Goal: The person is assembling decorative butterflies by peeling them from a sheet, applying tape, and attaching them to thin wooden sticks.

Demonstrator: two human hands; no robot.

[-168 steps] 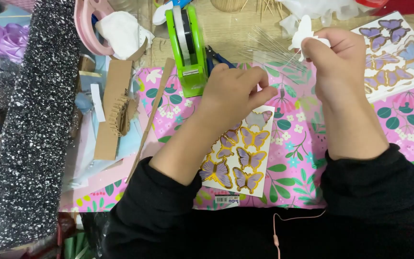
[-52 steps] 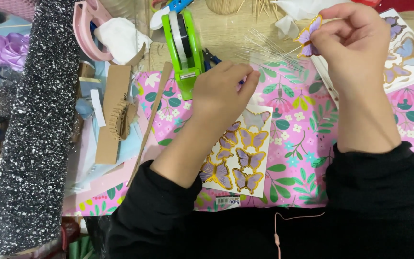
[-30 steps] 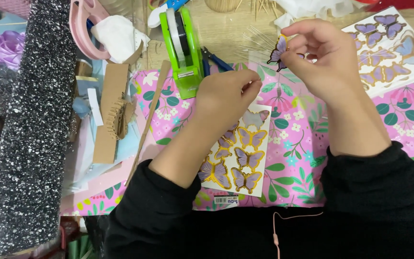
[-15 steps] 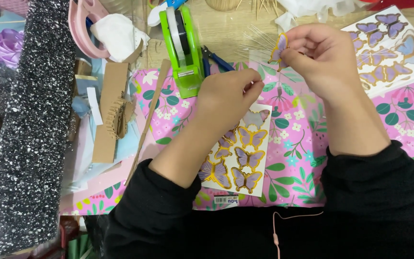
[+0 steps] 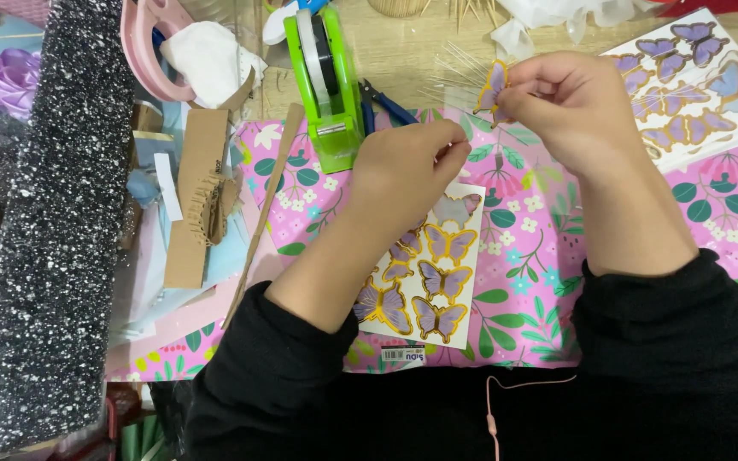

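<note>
One butterfly [image 5: 493, 87], purple with a gold edge, is pinched between the fingertips of the right hand [image 5: 572, 104], raised above the upper edge of the floral paper [image 5: 540, 256]. The left hand [image 5: 407, 166] is curled into a loose fist, fingers together; whether they grip anything cannot be told. It rests on the top of a sticker sheet [image 5: 429, 273] that carries several purple butterflies and one empty outline just beside the knuckles. The sheet lies flat on the floral paper. A second sheet [image 5: 694, 81] of butterflies lies to the right of the right hand. A green tape dispenser [image 5: 328, 85] holding a white roll stands just left of the left hand. A pink dispenser [image 5: 149, 43] with white tissue in it sits farther left. A black speckled roll [image 5: 53, 213] lies along the left edge.
</note>
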